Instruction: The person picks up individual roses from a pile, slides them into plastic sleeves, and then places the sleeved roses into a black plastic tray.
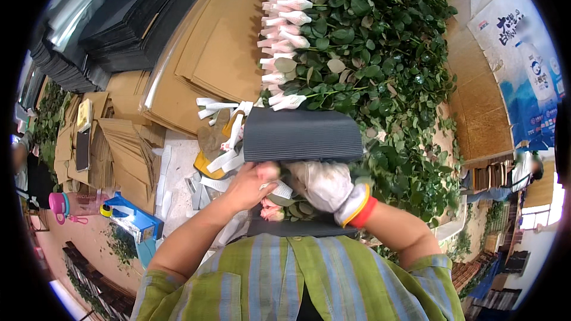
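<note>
Directly below the dark corrugated sheet [302,135], your two hands meet over a small cluster of pink rose heads [272,210]. Your left hand [250,185] is bare; its fingers [266,172] curl around one pink bloom just under the sheet's lower edge, with a white foam sleeve [283,189] touching them on the right. Your right hand [327,184] wears a soiled white glove with a yellow and red cuff; its fingers are bent down onto the stems and leaves beside the roses, but whether they pinch anything you cannot tell, since the glove hides the tips. A second dark sheet [285,228] lies under the roses, below the first sheet and near your striped green shirt.

Above the corrugated sheet, a row of rose buds in white foam netting [285,30] runs upward, their leafy stems [380,53] spreading to its right. Left of the sheet lie loose white strips [229,142] and a worn glove [213,137]. Farther left, stacked brown cardboard [220,53] leans, and below-left sits a blue box [134,217].
</note>
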`<state>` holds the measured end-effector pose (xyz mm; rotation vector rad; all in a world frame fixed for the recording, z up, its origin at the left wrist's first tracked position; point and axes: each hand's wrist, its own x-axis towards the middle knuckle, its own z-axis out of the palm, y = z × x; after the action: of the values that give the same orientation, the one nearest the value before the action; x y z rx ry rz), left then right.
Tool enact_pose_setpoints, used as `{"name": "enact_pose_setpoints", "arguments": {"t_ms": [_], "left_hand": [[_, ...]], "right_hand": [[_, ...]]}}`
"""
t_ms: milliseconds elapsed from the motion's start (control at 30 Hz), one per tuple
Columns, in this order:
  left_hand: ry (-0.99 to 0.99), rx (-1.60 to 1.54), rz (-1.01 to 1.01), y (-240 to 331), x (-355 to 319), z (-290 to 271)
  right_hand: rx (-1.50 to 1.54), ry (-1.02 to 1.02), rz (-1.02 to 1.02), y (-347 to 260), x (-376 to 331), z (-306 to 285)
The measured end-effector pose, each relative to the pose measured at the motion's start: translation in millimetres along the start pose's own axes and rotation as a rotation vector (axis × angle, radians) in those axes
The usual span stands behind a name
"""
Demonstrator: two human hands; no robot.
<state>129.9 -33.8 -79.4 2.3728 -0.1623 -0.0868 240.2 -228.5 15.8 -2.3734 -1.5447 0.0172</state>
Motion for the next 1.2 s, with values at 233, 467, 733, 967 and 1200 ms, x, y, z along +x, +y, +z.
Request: {"name": "enact_pose_setpoints", "arguments": {"t_ms": [233,467,733,967,1200], "left_hand": [[0.288,0.035,0.116,-8,-16,25],[0.435,0.159,0.129,-3,-17,36],[0.427,0.228,0.130,4,-19,26],[0.272,-0.090,0.026,-5,-15,23],[0.266,-0.156,-0.307,18,-86,-57]], "right_hand": [[-0.233,0.175,-0.240,7,12,6],[-0.236,0.249,-0.104,7,10,18],[-0.248,0.243,-0.107,5,7,23],[-0.252,0.108,-0.309,16,14,16],[0.194,-0.301,0.026,-18,-9,-86]]}}
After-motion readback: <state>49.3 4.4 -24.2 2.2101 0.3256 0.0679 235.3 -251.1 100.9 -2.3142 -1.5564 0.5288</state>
